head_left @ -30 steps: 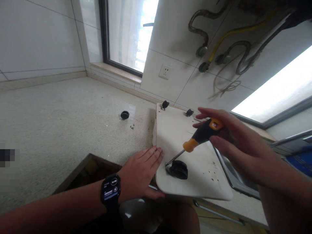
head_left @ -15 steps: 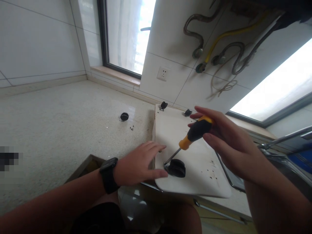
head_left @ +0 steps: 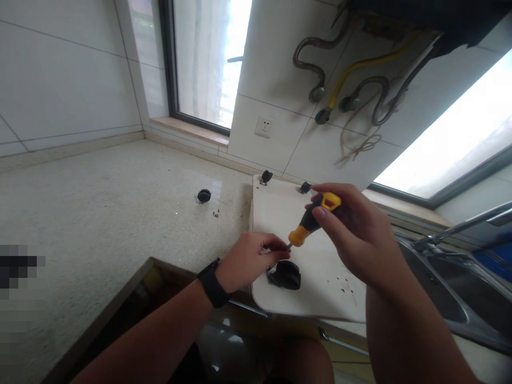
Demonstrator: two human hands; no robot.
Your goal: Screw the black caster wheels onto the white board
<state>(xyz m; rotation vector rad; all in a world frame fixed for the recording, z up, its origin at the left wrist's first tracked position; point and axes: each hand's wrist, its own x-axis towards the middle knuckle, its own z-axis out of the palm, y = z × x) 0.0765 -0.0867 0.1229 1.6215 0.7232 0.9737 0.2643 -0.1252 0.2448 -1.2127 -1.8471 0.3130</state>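
My right hand [head_left: 356,229] is wrapped round the yellow and black handle of a screwdriver [head_left: 301,233], which slants down to the left. The thumb and fingertips of my left hand [head_left: 250,258] pinch the metal shaft just below the handle; the tip is hidden behind them. Under my left fingers, a black caster wheel [head_left: 288,276] sits at the near left corner of a white board [head_left: 316,306]. Two more casters, one at the far left corner [head_left: 266,176] and one farther right [head_left: 305,187], stand on the board. Several small holes mark its near right part.
A loose caster [head_left: 204,196] and several small screws [head_left: 216,214] lie on the speckled countertop [head_left: 120,202]. To the right is a metal sink [head_left: 436,290] with a faucet. A dark opening [head_left: 152,288] cuts into the counter at the near left. Hoses hang along the tiled wall.
My left hand has gone from lying spread beside the caster to pinching the screwdriver shaft. The screwdriver has shifted slightly left, its tip now covered by my fingers.
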